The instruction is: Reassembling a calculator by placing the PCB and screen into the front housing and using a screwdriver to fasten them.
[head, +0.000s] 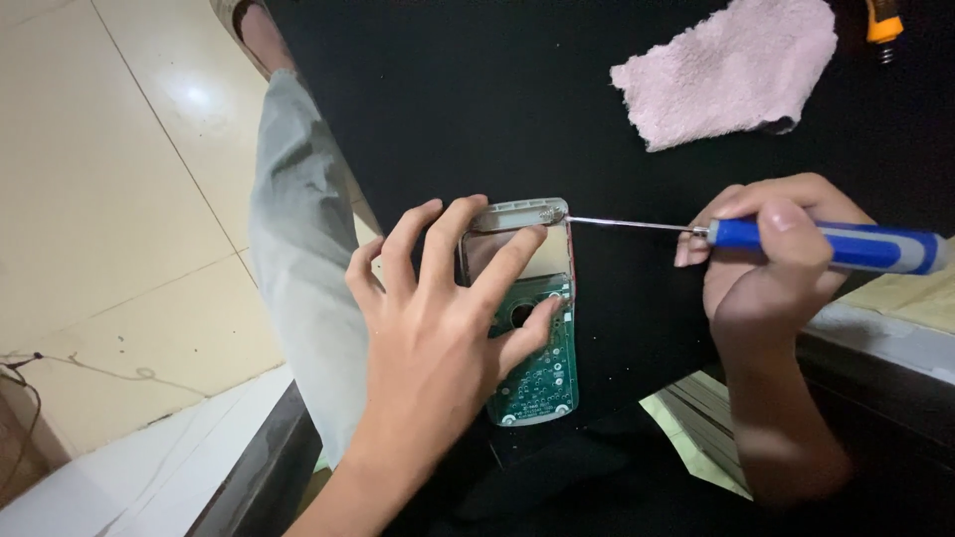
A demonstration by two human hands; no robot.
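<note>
left hand: fingers spread flat, pinning opened device (green circuit board bared) on black desk, centre | right hand: closed round blue-handled screwdriver, tip at device's far edge | pink cloth far right

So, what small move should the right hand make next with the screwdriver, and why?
Probably keep the screwdriver pressed in and turn it. Its tip already meets the top right corner of the device, whose green board lies exposed, and the left hand holds the device flat on the black table. The right hand grips the blue handle.
</note>
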